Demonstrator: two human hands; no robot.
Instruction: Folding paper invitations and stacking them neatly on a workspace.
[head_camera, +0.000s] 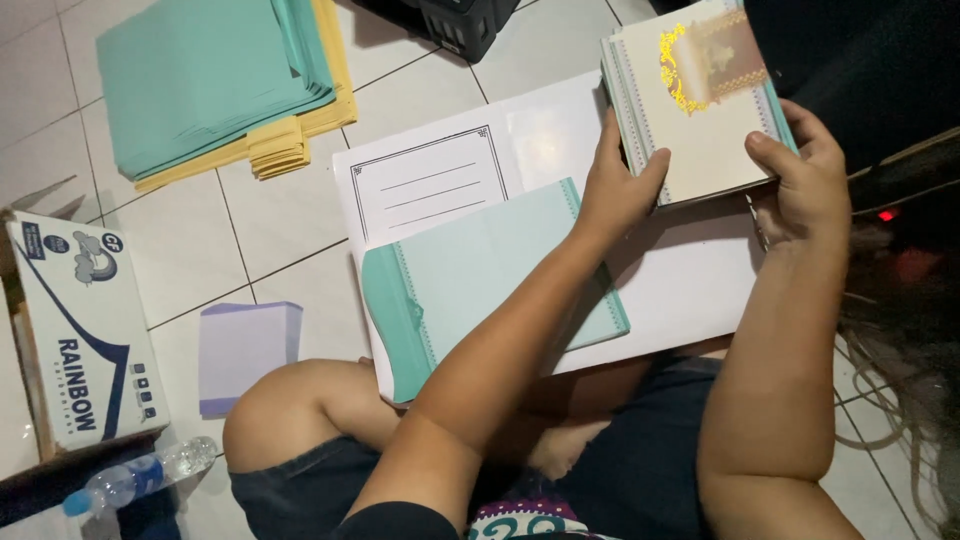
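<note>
Up at the upper right of the frame, both hands hold a card stack (700, 110), cream on top with a gold ornament and teal edges showing at its sides. The left hand (615, 190) grips the stack's lower left corner, its thumb lying on the cream face and its fingers curled beneath, out of sight. The right hand (805, 185) clasps the right edge, thumb pressed onto the top near the lower right corner, its fingers wrapped round behind; how they lie underneath I cannot tell. The stack is tilted and lifted above a large white sheet (690, 290) that rests across the person's lap. On that sheet, left of the hands, lies a label panel (430, 185) with ruled lines, and below it a mint folder (480, 280), partly crossed by the left forearm.

On the tiled floor at upper left sits a pile of teal paper (200, 80) over yellow envelopes (290, 140). At lower left is a white box (85, 330), with a plastic bottle (140, 475) just below it and a lilac sheet (245, 350) near the knee. A dark crate (465, 25) stands at the top centre.
</note>
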